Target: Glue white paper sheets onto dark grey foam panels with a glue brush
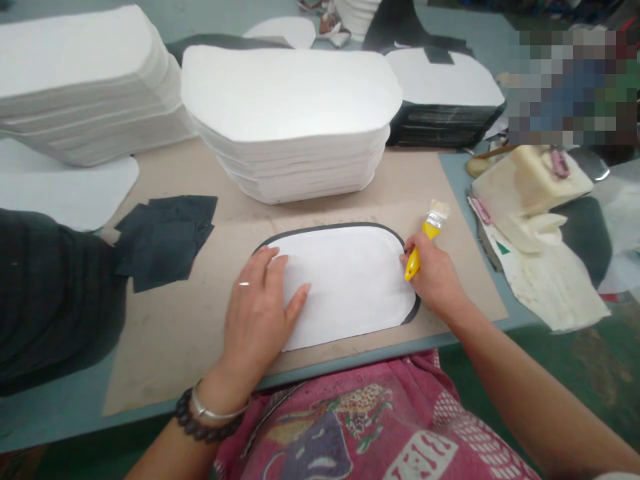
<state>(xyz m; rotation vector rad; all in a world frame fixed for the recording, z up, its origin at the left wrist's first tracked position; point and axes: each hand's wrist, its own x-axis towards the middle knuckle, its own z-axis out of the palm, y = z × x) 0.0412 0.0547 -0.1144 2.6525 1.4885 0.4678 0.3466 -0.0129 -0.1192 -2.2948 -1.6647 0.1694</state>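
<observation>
On the brown cardboard sheet (200,333) that covers the near part of the table (60,420), in the head view, a white cut piece (350,280) lies flat on top of a dark piece (413,312), whose edge shows as a thin dark border along the far side and the right end. The left hand (257,310) lies flat and open on the left part of the white piece, fingers spread, so its grip is holding nothing; a ring is on one finger. The right hand (435,273) is at the right end of the white piece, and its grip is closed around the yellow handle of a small brush (425,240), with the pale bristles pointing away from the person. Behind the white piece stands a tall stack of white pieces (290,120), and another white stack (80,80) is at the far left. Some dark fabric pieces (165,240) lie to the left of the hands. To the right, near the brush, sits a cream-coloured container (530,180) on stained paper (550,280).
</observation>
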